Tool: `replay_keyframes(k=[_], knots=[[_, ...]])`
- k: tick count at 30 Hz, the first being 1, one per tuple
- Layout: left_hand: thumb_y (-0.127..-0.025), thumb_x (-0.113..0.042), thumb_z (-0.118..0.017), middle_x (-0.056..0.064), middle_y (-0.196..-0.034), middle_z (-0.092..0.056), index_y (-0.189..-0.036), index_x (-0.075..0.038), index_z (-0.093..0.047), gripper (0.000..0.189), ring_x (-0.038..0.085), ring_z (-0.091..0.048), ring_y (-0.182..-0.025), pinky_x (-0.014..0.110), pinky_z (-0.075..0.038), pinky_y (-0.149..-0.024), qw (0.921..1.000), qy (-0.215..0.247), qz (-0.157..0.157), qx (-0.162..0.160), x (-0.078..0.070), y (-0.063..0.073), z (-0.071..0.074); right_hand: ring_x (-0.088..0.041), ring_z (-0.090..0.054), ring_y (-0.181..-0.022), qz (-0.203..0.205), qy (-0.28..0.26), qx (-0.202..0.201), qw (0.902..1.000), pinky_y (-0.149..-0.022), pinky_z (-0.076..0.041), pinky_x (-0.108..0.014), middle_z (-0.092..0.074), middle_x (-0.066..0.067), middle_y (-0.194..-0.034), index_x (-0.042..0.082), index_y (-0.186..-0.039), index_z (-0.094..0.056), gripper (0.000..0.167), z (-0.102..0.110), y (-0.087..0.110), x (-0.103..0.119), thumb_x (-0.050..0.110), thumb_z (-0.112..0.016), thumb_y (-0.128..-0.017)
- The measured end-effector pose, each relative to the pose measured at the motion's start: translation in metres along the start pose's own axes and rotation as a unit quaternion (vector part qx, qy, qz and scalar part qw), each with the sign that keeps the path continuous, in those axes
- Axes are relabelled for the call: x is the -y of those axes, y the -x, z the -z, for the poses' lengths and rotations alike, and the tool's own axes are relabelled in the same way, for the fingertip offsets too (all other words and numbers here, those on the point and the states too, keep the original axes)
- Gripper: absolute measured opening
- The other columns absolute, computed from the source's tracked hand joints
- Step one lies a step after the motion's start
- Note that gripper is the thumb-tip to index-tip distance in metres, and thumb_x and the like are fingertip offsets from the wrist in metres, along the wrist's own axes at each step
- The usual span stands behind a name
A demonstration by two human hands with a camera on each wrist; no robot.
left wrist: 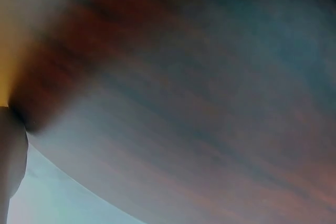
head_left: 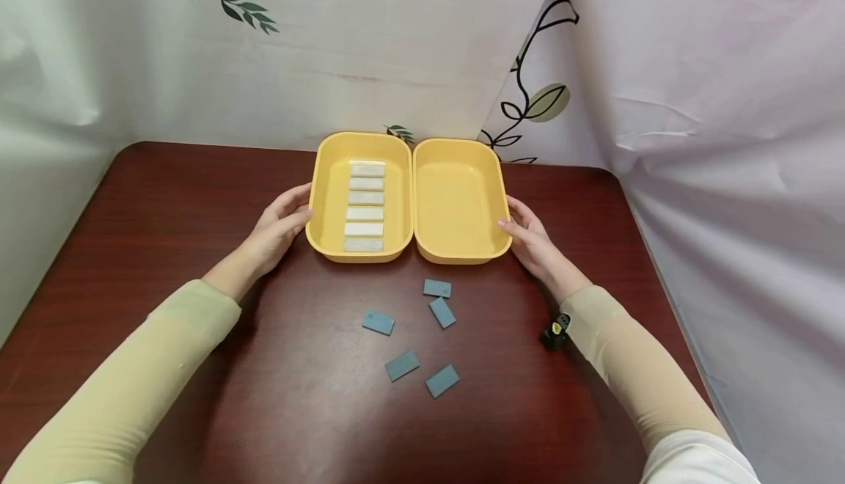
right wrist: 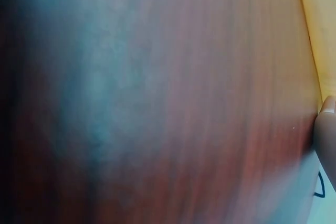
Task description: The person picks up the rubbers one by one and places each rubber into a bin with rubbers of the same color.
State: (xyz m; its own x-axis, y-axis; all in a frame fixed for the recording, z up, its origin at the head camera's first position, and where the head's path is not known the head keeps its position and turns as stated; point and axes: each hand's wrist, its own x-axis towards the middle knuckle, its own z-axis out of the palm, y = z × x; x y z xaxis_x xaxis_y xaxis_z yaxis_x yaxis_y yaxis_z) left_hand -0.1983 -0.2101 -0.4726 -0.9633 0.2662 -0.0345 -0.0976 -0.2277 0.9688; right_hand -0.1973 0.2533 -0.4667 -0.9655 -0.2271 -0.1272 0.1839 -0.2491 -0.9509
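One long pale yellow-green fabric sleeve (head_left: 125,389), worn on the left arm; the cuff is ended at the wrist, above a bare left hand (head_left: 271,231).

One long pale cream-beige fabric sleeve (head_left: 627,356), worn on the right arm; faint creases are seen toward the elbow, where it is met by a white cloth upper garment (head_left: 700,462). The right hand (head_left: 536,242) is left bare.

One small black device (head_left: 551,337), carried at the right cuff; it is marked with a yellow-green patch.
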Motion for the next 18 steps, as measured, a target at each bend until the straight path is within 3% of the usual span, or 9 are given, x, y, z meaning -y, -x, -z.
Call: replay_keyframes(k=[9,18], knots=[[-0.108,-0.002,-0.050,-0.001,-0.143,-0.054,-0.164,0.000,-0.030,0.060,0.007,-0.059,-0.127,0.015,-0.049,-0.104,0.9997,0.006,0.010,0.019,-0.0028,-0.0007,0.0040,-0.009,-0.055,-0.125,-0.003,0.002,0.000,1.0000,-0.099,-0.052,-0.018,-0.052,0.003,-0.139,0.000,-0.165,-0.025,0.066,-0.0002,0.0008,0.0004,-0.009,-0.045,-0.102],[-0.108,-0.005,-0.056,-0.004,-0.145,-0.052,-0.166,-0.005,-0.031,0.062,0.006,-0.056,-0.130,0.014,-0.046,-0.105,0.9991,-0.026,0.034,0.006,-0.0092,0.0028,0.0034,-0.009,-0.057,-0.124,-0.002,0.002,0.000,1.0000,-0.098,-0.054,-0.018,-0.054,0.003,-0.138,0.003,-0.163,-0.030,0.061,0.0008,0.0009,0.0005,-0.009,-0.044,-0.105]])
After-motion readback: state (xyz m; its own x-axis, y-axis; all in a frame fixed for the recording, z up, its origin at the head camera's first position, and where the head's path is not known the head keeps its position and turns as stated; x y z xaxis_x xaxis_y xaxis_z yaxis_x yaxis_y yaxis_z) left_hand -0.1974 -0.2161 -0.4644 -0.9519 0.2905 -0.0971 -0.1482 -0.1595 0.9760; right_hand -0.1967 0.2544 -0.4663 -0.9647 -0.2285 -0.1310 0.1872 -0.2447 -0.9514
